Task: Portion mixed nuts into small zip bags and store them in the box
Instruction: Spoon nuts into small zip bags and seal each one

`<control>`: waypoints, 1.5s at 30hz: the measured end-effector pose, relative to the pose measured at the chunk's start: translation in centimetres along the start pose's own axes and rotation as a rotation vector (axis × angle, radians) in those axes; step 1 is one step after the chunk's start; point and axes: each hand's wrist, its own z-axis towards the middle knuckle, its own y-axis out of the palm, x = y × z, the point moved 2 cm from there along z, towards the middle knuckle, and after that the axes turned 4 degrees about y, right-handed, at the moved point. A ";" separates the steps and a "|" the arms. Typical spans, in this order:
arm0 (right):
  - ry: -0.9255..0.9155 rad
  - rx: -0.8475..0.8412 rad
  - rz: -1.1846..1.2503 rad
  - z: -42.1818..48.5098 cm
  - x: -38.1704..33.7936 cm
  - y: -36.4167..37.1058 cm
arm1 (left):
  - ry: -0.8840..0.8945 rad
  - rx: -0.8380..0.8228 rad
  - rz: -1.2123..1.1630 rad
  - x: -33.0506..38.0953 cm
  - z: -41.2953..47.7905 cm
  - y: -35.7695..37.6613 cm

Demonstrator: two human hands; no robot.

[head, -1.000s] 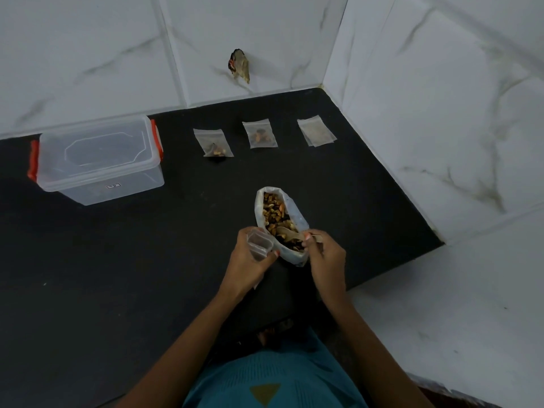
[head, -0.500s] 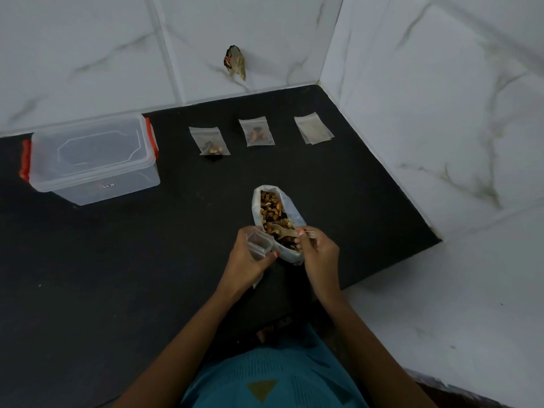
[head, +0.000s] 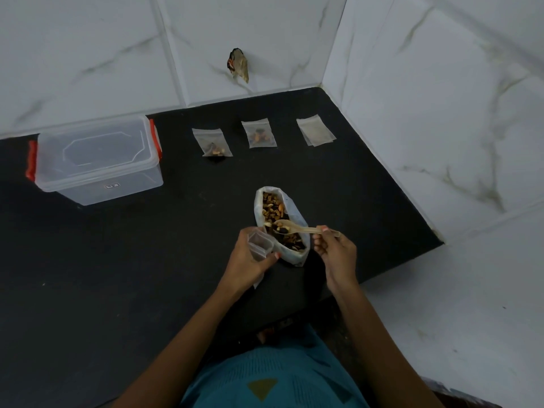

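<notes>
Mixed nuts (head: 272,206), brown and tan, loose; lay in a white crinkled plastic pouch (head: 295,209) that stood open-mouthed on the black desk (head: 147,275), near its front edge.

Pale plastic spoon (head: 303,230); handle end pinched in the grip of the right hand (head: 334,251); bowl carried a few nuts and hung over the pouch, just beside the small clear zip bag (head: 259,245).

That bag sat in the left hand (head: 248,260); grip curled round it, mouth held open towards the pouch; whether it already held nuts could not be told.

Change: half a second before, the bowl was down among the nuts and the right hand sat close against the pouch; the bowl had since come up loaded and the right hand had drawn off to the right; the left hand was unmoved.

Judged meaning: the scoop was done; tipping into the held bag came next; the narrow mouth made a spill likely unless the spoon was centred.

Also present: two filled zip bags (head: 212,142) (head: 259,134) lying flat along the back, apart; a stack of empty zip bags (head: 315,131) to their right; a clear plastic box with red clips (head: 97,160), lid on, back left, well apart from the hands; no bag seen inside, so storing looked not yet begun.
</notes>
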 end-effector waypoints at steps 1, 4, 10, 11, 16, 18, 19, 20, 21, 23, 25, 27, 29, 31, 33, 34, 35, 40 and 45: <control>-0.002 0.001 -0.010 0.0 0.0 -0.1 | -0.001 0.002 0.006 0.0 0.0 0.0; -0.019 0.012 -0.023 -0.2 -0.2 -0.2 | 0.002 0.027 0.026 0.1 0.1 -0.1; -0.086 -0.012 -0.031 -1.3 -1.9 -0.3 | 0.069 0.050 0.008 1.0 0.1 -0.4; -0.111 -0.027 -0.033 -1.7 -2.4 -0.3 | 0.079 0.056 0.005 1.2 0.1 -0.4; -0.252 -0.140 -0.089 -4.1 -4.8 0.4 | 0.122 0.076 -0.020 2.0 0.6 -0.3; -0.312 -0.168 -0.133 -5.0 -5.4 0.7 | 0.140 0.085 -0.022 2.5 0.8 -0.2; -0.352 -0.175 -0.163 -5.3 -5.6 0.9 | 0.154 0.090 -0.026 2.7 0.9 -0.1; -0.394 -0.182 -0.193 -5.6 -5.7 1.1 | 0.168 0.093 -0.033 2.9 1.1 -0.1; -0.438 -0.185 -0.227 -5.9 -5.8 1.4 | 0.180 0.097 -0.040 2.9 1.2 0.0; -0.548 -0.193 -0.317 -6.5 -5.8 1.8 | 0.199 0.105 -0.048 3.2 1.2 0.0; -0.694 -0.230 -0.423 -6.9 -5.7 2.2 | 0.221 0.112 -0.058 3.3 1.2 0.0; -0.874 -0.265 -0.553 -7.3 -5.5 2.5 | 0.222 0.119 -0.064 3.6 1.1 0.0; -1.034 -0.321 -0.659 -7.2 -4.8 2.8 | 0.227 0.120 -0.068 4.1 1.0 0.0; -1.128 -0.342 -0.742 -7.0 -4.2 3.0 | 0.233 0.119 -0.061 4.4 1.0 0.0; -1.164 -0.331 -0.786 -6.8 -3.8 3.0 | 0.249 0.112 -0.046 4.6 0.9 0.0; -1.170 -0.327 -0.785 -6.7 -3.8 2.9 | 0.251 0.112 -0.047 4.6 0.9 -0.1; -1.175 -0.326 -0.772 -6.7 -3.8 2.9 | 0.251 0.113 -0.050 4.6 0.9 -0.1; -1.229 -0.350 -0.720 -6.9 -4.1 2.7 | 0.267 0.098 -0.054 4.5 0.8 -0.2; -1.271 -0.381 -0.723 -7.0 -4.3 2.5 | 0.273 0.100 -0.055 4.4 0.8 -0.2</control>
